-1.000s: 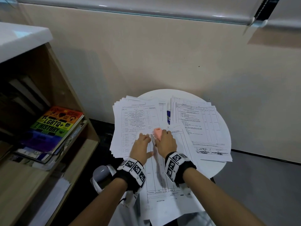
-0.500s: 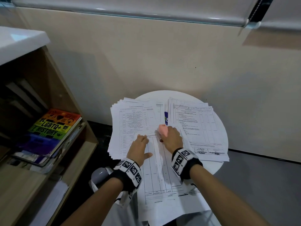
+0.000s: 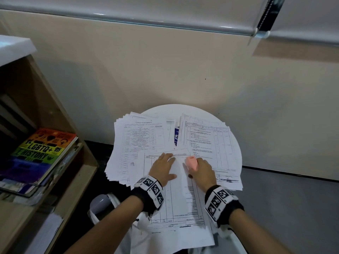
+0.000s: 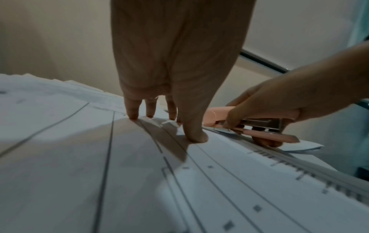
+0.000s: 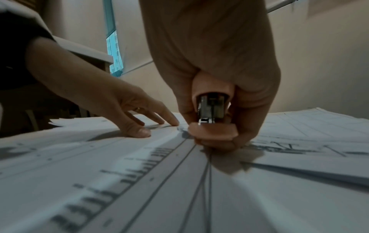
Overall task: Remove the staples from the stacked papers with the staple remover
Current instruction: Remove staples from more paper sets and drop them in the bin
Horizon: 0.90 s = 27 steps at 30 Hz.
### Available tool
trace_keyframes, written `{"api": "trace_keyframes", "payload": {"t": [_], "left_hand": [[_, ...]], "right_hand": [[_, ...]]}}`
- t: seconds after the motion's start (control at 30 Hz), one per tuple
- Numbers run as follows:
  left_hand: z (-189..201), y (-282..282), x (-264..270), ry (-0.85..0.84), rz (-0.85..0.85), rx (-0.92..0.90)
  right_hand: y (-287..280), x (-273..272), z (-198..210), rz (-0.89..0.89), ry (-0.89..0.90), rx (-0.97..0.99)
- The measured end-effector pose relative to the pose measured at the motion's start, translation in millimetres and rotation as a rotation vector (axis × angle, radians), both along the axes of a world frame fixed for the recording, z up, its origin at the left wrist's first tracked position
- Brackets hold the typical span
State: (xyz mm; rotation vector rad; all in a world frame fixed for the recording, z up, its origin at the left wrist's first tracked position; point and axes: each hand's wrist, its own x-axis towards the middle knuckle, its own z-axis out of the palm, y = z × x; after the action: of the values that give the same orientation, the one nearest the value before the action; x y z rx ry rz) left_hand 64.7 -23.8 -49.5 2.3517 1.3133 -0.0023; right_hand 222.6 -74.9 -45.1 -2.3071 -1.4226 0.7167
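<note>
The left hand [image 3: 163, 168] lies flat on the top sheet of the stapled papers [image 3: 180, 204], fingers straight and slightly spread, the fingertips [image 4: 133, 115] and thumb pressing the sheet down near its far edge. These papers lie at the near edge of a small round white table [image 3: 236, 147] and hang over it toward the person. Just beside the left hand, the right hand [image 3: 202, 174] is wrapped around a pink staple remover [image 3: 191, 162], fingers curled over its top and the thumb underneath. The left wrist view shows the tool's pink body [image 4: 253, 124] and metal middle with its front end low against the far edge of the sheet, close to the left fingers; the right wrist view shows its back end [image 5: 212, 116] between the curled fingers. Whether it has hold of a staple cannot be told, since that spot is blurred. A fanned pile of printed sheets [image 3: 139, 143] covers the table's left side and overhangs its edge, and another pile [image 3: 207, 142] lies on the right side. To the left stands a wooden shelf [image 3: 60, 110] holding a rainbow-coloured book [image 3: 43, 149].
</note>
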Motion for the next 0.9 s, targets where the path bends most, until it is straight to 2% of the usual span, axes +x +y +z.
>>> {"api": "trace_keyframes", "payload": {"t": [0.13,0.5,0.73,0.9], "left_hand": [[1.1,0.8,10.6,0.108,-0.012,0.005],[6.4,6.8,15.7,0.181,-0.018,-0.032],[4.3,7.3,13.7,0.195,-0.053,-0.029],[6.5,5.9,15.8,0.205,-0.063,-0.017]], "right_hand": [[10.8,-1.0,4.6,-0.011,-0.021,0.004],[16.4,-5.9,6.8,-0.006,-0.04,-0.025],[23.0,-21.1,9.3,-0.073,-0.048,-0.033],[21.1,-25.8,9.3,0.004,-0.188,0.08]]}}
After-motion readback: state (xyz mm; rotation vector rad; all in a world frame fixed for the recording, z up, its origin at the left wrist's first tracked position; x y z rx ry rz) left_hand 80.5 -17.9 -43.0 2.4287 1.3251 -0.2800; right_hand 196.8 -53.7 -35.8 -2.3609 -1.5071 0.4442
